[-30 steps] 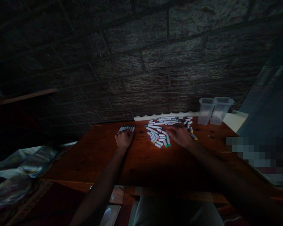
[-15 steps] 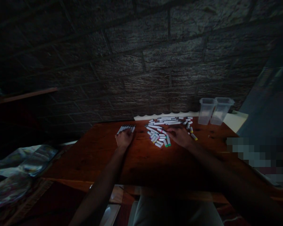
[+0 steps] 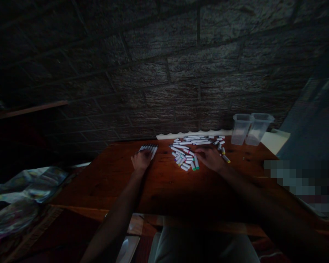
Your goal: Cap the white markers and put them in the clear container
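My left hand (image 3: 141, 160) is over the left part of a row of white markers with dark tips (image 3: 153, 148), lined up side by side on the table. Its fingers curl round the near side of the row and are partly hidden. To the right lies a loose pile of white marker caps with coloured ends (image 3: 181, 159). My right hand (image 3: 211, 159) rests beside that pile, thumb and forefinger slightly apart, close to the end of a red-banded marker (image 3: 188, 151). Behind the pile, several uncapped white markers (image 3: 199, 140) lie lengthwise.
Two clear plastic containers (image 3: 241, 129) stand at the back right. Several caps (image 3: 225, 158) are scattered right of my right hand. A white wavy-edged strip (image 3: 167, 136) runs along the brick wall (image 3: 153, 91). Plastic bags (image 3: 38, 182) lie left of the wooden table (image 3: 164, 190).
My left hand has shifted slightly left and turned, baring more of the right end of the marker row. My right hand has stayed beside the pile.
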Action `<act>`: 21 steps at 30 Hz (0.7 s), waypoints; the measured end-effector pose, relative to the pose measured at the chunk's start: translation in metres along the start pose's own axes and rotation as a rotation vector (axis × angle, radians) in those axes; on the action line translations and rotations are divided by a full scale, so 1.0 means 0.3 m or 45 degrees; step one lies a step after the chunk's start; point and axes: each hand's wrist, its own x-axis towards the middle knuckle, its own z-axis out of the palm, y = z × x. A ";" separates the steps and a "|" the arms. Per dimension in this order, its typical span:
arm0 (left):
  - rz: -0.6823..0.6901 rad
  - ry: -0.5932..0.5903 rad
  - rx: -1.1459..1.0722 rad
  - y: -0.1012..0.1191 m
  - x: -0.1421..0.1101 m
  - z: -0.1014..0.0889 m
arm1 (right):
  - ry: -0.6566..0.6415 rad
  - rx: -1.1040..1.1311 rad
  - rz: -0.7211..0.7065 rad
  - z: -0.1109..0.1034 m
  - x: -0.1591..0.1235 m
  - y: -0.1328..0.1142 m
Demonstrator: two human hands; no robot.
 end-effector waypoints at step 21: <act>0.109 0.047 0.047 0.004 -0.002 0.017 | -0.034 0.020 -0.003 -0.003 0.001 0.000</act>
